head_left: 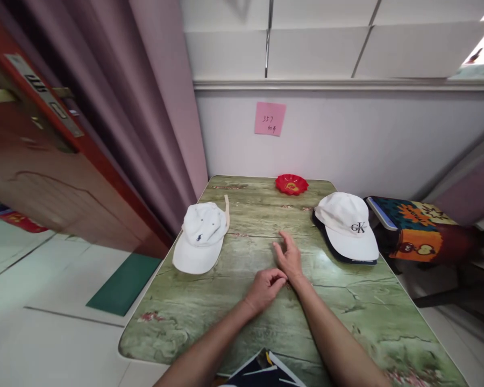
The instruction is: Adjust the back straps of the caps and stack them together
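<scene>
White cap with a small dark logo (pixel 199 234), left side of the green table (pixel 210 301), brim toward near; white cap with dark letters (pixel 342 223) on the right, lying over a dark cap (pixel 326 239). My right hand (pixel 289 260) is between them, fingers loosely spread, holding nothing. My left hand (pixel 266 287) is nearer, fingers curled by my right wrist (pixel 298 279), can't tell if pinching anything. Red dish (pixel 291 184) far side

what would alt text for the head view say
A person's bare left hand and right hand are close together over a green wood-patterned table; a white cloth cap lies left and a white dark-lettered cap atop a dark cap right. A red scalloped dish sits near the far edge.
</scene>
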Action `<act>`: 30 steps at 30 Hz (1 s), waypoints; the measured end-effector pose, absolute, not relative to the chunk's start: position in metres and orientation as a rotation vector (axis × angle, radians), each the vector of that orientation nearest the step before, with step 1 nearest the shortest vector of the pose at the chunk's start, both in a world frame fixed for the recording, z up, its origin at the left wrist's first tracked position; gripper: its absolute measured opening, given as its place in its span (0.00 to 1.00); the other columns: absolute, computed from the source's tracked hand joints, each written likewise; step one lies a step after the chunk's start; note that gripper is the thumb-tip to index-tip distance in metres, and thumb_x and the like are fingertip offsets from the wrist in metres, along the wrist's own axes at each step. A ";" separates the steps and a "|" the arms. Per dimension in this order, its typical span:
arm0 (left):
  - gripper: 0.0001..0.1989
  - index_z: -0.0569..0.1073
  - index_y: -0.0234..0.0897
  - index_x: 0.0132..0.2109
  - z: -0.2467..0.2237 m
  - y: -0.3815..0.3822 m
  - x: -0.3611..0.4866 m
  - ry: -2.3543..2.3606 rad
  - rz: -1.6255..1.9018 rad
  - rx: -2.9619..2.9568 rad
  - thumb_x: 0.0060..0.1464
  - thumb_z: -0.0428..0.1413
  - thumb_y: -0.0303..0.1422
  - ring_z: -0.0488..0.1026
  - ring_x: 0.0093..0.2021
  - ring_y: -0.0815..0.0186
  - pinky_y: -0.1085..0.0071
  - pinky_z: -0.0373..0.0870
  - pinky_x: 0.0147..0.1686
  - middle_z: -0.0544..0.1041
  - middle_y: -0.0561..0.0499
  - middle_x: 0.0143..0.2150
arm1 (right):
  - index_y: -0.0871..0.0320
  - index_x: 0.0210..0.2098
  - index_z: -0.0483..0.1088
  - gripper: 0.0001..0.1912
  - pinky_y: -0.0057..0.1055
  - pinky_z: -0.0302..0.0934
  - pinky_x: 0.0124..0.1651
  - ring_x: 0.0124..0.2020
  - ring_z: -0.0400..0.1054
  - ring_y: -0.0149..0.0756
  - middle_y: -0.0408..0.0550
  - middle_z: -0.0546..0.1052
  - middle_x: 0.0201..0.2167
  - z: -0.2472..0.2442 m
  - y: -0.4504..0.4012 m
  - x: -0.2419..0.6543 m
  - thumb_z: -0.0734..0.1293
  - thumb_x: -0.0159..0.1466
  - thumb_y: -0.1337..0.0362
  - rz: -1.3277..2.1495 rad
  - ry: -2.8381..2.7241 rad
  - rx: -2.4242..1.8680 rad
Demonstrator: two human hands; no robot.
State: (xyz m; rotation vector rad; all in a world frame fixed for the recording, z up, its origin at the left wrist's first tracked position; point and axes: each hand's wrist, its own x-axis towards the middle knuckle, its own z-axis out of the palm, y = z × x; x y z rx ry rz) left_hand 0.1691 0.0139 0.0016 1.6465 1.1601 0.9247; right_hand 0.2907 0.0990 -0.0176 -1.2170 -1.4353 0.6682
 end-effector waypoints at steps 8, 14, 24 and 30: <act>0.10 0.77 0.36 0.38 0.071 0.071 0.067 1.540 1.251 1.599 0.53 0.56 0.38 0.73 0.36 0.63 0.69 0.68 0.39 0.78 0.49 0.35 | 0.58 0.38 0.78 0.19 0.35 0.63 0.46 0.38 0.72 0.41 0.49 0.81 0.35 -0.036 0.102 0.302 0.65 0.61 0.50 0.864 -1.347 -1.287; 0.14 0.77 0.34 0.44 0.107 0.133 -0.022 2.416 1.117 1.819 0.50 0.60 0.36 0.71 0.42 0.59 0.63 0.66 0.47 0.74 0.43 0.44 | 0.59 0.38 0.79 0.19 0.32 0.62 0.40 0.33 0.72 0.40 0.49 0.81 0.32 -0.032 0.103 0.298 0.63 0.63 0.51 0.844 -1.433 -1.301; 0.13 0.79 0.39 0.42 0.097 0.153 -0.049 2.541 0.604 1.836 0.51 0.57 0.39 0.72 0.46 0.53 0.64 0.67 0.42 0.74 0.43 0.44 | 0.59 0.35 0.78 0.20 0.31 0.60 0.36 0.30 0.71 0.39 0.48 0.80 0.29 -0.033 0.106 0.300 0.62 0.63 0.51 0.799 -1.422 -1.284; 0.09 0.78 0.40 0.32 0.141 0.138 -0.049 2.498 0.648 1.891 0.48 0.58 0.39 0.73 0.36 0.58 0.68 0.64 0.34 0.78 0.47 0.34 | 0.59 0.35 0.78 0.20 0.31 0.62 0.37 0.30 0.71 0.39 0.48 0.79 0.28 -0.036 0.107 0.301 0.63 0.62 0.51 0.833 -1.394 -1.248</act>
